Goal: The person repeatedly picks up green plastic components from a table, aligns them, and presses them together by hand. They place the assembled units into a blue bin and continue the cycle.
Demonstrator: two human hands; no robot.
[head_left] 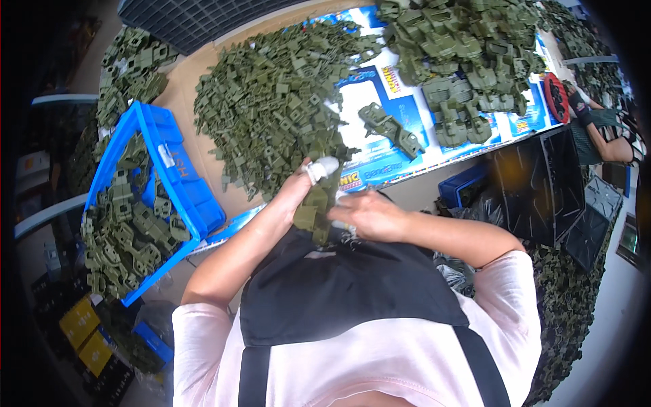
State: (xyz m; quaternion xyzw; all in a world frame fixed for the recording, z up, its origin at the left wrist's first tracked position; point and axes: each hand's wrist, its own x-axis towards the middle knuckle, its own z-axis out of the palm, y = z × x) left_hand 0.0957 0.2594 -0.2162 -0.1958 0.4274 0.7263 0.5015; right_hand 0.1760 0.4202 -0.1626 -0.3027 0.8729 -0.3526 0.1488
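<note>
My left hand [296, 190], with a white covering on one finger, is closed on an olive-green moulded plastic part [314, 210]. The part is held upright in front of my dark apron, at the table's near edge. Against its right side is my right hand [373, 216], its fingers curled together. Something whitish shows at those fingertips, too small to make out. Just beyond the hands spreads a heap of small green plastic pieces [264, 102]. One larger assembled green piece [391, 129] lies apart on the printed sheets, right of the heap.
At left, a tilted blue bin [178, 169] holds more green parts. Larger green pieces [468, 61] are stacked at the back right. A grey grid crate [203, 20] stands at the far side. Black crates [536, 186] sit at right, near another person's arm [603, 136] and a red ring-shaped rim [556, 98].
</note>
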